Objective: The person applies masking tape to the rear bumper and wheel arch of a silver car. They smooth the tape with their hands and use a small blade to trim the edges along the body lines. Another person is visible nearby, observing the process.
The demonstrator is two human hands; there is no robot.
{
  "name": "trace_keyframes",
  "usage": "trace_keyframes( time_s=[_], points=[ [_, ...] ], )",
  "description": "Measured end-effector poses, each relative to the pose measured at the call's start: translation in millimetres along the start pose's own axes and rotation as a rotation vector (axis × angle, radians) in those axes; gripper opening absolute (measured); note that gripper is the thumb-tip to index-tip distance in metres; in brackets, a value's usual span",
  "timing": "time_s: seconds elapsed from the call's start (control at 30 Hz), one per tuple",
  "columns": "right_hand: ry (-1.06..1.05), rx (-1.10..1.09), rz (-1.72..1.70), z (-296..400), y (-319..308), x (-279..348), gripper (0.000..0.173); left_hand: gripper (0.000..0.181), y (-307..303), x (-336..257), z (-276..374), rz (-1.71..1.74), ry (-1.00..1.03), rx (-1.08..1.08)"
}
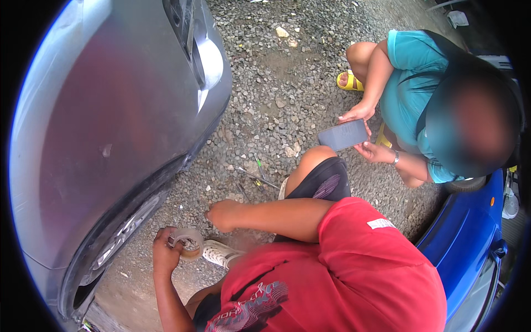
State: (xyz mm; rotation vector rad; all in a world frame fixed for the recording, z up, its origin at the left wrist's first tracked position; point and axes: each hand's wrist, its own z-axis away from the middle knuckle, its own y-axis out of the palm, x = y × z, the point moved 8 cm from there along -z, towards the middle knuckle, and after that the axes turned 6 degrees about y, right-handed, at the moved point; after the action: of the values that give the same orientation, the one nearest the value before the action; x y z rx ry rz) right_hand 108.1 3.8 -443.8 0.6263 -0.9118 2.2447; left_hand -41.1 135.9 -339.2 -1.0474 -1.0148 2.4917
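Observation:
My left hand [166, 251] grips a roll of clear adhesive tape [193, 245] by its rim, beside the front of a grey car. My right hand [226, 215] is held over the gravel, a short way from the roll, with its fingers curled. Whether something thin is pinched in those fingertips cannot be made out. The car's dull grey body panel [120, 116] fills the left side, with a small pale mark [105, 150] on it. Below it are the wheel arch and a wheel [128, 224].
Several slim tools, among them a green-handled one [259, 162] and a metal rod [259, 177], lie on the gravel [265, 83]. A person in a teal shirt [408, 89] crouches at right, both hands holding a phone [343, 135]. A blue car [460, 232] stands at right.

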Motion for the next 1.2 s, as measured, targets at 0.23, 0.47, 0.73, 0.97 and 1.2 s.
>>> trace_keyframes(
  time_s=[0.23, 0.47, 0.73, 0.97, 1.2],
  points=[
    [0.149, -0.109, -0.144, 17, -25, -8, 0.031, 0.040, 48, 54, -3, 0.098, -0.062, -0.037],
    [0.174, 0.146, -0.922, 5, 16, -2, 0.074, 0.038, 39, 65, -25, 0.321, -0.130, -0.144],
    [0.176, 0.048, -1.124, -2, 19, -7, 0.081, 0.048, 54, 62, -37, 0.344, 0.038, -0.370],
    [0.181, -0.056, -0.995, -19, 11, -9, 0.034, 0.075, 91, 59, -34, 0.426, -0.116, -0.219],
    [0.091, -0.233, -0.789, -29, 3, 1, 0.036, 0.092, 88, 70, -19, 0.442, -0.130, -0.309]
  ],
)
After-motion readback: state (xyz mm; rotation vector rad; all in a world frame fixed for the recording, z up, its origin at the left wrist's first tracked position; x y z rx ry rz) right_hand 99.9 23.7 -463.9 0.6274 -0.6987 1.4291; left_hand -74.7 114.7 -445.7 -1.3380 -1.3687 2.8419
